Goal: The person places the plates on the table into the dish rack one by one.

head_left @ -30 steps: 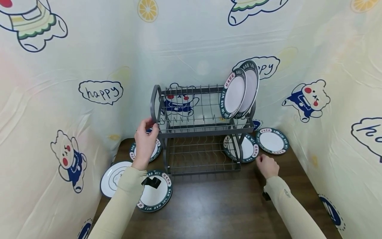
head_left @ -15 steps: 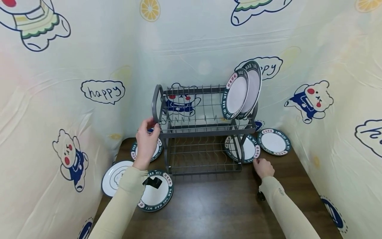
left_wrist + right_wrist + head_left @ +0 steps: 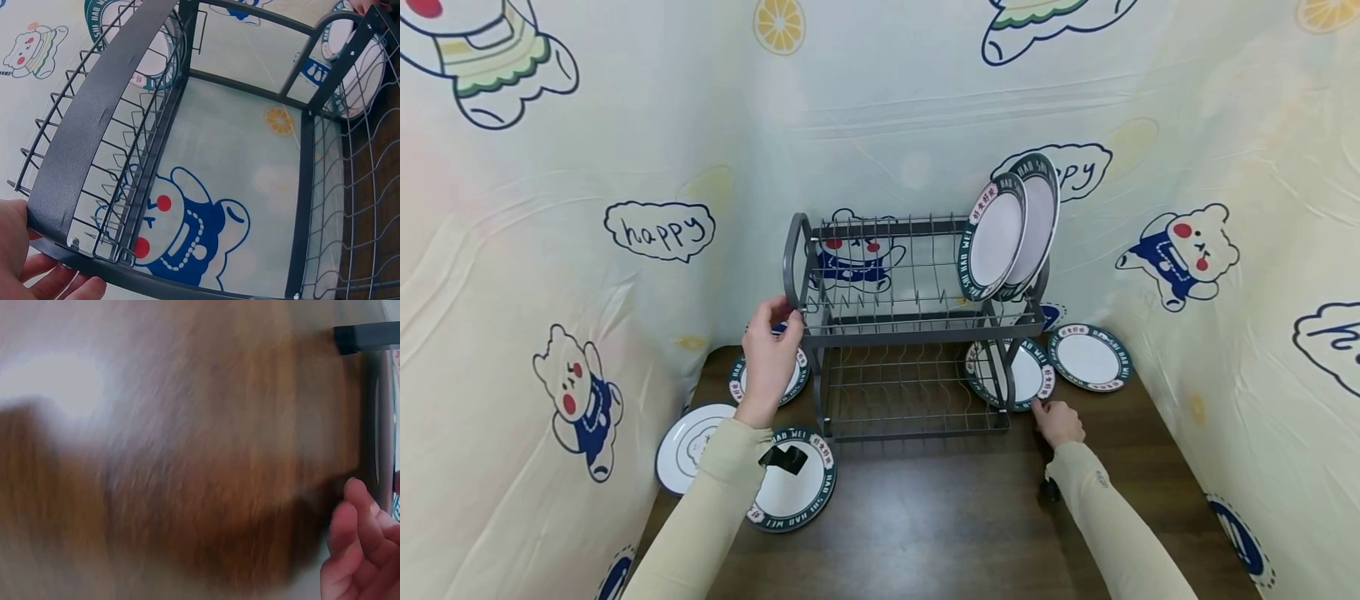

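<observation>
A dark grey two-tier dish rack (image 3: 917, 335) stands at the back of the table. My left hand (image 3: 767, 358) grips the left end of its upper tier, the fingers under the frame in the left wrist view. Low at the right, my right hand (image 3: 1060, 422) pinches the near rim of a green-rimmed white plate (image 3: 1030, 375), which lies partly behind the rack's right leg. In the right wrist view, the fingers (image 3: 356, 519) are at the plate's edge, and most of the thumb is out of frame. Two similar plates (image 3: 988, 242) lean upright in the upper tier's right end.
Another plate (image 3: 1088, 358) lies at the back right. On the left are a plate (image 3: 793, 379) behind the rack's leg, a white plate (image 3: 681, 450) turned face down, and a green-rimmed plate (image 3: 793, 492) partly under my left sleeve. Patterned cloth (image 3: 895, 108) surrounds the table.
My right hand has moved left and slightly down along the table to the near rim of the right-hand plate. My left hand keeps its grip on the rack.
</observation>
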The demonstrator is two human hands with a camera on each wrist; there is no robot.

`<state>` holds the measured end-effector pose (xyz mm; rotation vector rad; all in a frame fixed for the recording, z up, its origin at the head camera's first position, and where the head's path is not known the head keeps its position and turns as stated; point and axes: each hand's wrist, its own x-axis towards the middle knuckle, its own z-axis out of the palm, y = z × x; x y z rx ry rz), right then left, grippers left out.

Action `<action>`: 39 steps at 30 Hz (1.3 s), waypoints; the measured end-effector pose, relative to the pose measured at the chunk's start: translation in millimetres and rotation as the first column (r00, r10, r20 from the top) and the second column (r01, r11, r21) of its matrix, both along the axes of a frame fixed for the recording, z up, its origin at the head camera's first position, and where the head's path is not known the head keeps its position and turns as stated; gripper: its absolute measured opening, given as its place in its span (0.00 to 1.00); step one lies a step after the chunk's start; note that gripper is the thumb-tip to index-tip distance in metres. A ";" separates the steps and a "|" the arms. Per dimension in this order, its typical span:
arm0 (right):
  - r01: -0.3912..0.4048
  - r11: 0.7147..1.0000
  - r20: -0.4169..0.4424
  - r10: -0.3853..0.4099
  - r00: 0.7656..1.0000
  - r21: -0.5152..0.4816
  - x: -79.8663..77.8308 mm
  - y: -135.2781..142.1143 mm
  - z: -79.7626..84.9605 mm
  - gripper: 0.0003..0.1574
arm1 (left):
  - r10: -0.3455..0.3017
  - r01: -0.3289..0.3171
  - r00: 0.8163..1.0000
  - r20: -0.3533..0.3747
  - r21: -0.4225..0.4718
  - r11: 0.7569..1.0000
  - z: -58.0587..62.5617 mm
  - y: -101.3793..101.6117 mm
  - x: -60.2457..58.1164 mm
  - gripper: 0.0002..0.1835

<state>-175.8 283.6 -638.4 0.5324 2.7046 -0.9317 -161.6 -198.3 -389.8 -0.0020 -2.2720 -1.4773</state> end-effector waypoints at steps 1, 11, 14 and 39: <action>0.010 0.999 0.004 -0.010 1.000 -0.037 -0.5 -0.1 -1.2 0.32 | 0.001 -0.001 1.000 -0.001 -0.001 1.000 0.2 -0.1 0.0 0.19; 0.106 0.925 0.041 -0.097 0.994 -0.365 -0.3 2.6 -11.1 0.29 | -0.008 0.008 1.000 -0.004 0.009 1.000 1.6 0.5 1.3 0.18; 0.101 0.914 0.039 -0.093 0.995 -0.393 0.9 3.5 -10.0 0.29 | -0.006 0.006 1.000 -0.004 0.009 1.000 1.4 0.5 1.2 0.18; 0.205 0.782 -0.103 -0.324 0.941 -0.588 16.7 12.5 0.4 0.19 | -0.012 0.012 1.000 -0.005 0.011 1.000 1.9 0.9 1.9 0.18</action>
